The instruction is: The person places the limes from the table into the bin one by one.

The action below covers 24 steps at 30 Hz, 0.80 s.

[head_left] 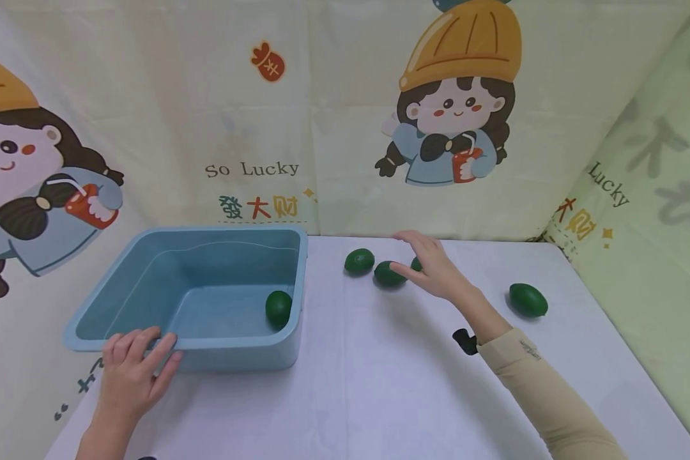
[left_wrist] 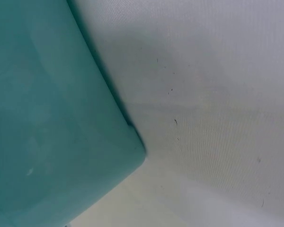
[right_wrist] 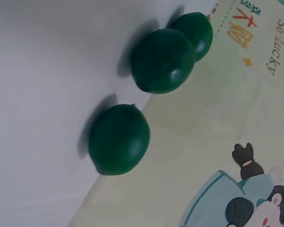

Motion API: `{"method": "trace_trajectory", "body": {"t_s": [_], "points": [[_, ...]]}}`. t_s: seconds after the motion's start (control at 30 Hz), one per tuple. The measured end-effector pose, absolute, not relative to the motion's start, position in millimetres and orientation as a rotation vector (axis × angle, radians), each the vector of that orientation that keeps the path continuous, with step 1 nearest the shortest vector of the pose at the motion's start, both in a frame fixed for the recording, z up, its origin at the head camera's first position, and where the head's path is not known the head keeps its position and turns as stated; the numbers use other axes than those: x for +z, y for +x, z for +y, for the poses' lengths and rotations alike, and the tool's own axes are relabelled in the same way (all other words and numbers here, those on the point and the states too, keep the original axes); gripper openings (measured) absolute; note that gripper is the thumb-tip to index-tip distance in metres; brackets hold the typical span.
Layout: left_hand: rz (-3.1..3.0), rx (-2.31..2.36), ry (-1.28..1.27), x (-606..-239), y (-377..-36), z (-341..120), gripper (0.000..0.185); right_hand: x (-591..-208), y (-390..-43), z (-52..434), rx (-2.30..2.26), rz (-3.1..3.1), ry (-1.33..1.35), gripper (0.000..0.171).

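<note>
My left hand [head_left: 131,370] holds the near rim of a blue plastic basin [head_left: 238,345], its fingers over the edge and the thumb against the outer wall. Inside the basin, by its right wall, lies one green lime [head_left: 278,309]. My right hand [head_left: 434,268] hovers over the table with thumb and fingers spread, holding nothing. Below and left of it are a lime [head_left: 388,275] and a second lime [head_left: 359,262]; a third lime [head_left: 416,264] is mostly hidden behind the hand. The right wrist view shows these three, the nearest lime [right_wrist: 119,140] standing apart from the others.
Another lime [head_left: 528,300] lies to the right of my right forearm. A white cloth covers the table [head_left: 345,396]. Printed cloth walls [head_left: 345,128] rise at the back and both sides. A small black object [head_left: 465,342] shows beside the right sleeve.
</note>
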<state>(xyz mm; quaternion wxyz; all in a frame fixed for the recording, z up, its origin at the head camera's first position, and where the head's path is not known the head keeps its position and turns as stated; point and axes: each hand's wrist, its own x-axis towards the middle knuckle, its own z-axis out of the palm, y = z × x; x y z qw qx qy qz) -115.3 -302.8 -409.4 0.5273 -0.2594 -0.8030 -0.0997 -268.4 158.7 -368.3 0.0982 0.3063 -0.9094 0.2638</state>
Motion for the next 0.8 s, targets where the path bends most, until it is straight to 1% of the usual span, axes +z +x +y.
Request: {"method": "trace_trajectory", "body": {"t_s": [0.37, 0.8], "points": [[-1.912, -0.251, -0.619, -408, -115, -301, 0.045, -385, -264, 191, 0.784, -2.698, 0.802, 0.06], [-1.95, -0.258, -0.618, -410, -113, -306, 0.047, -394, -261, 222, 0.83, -2.632, 0.726, 0.057]]}}
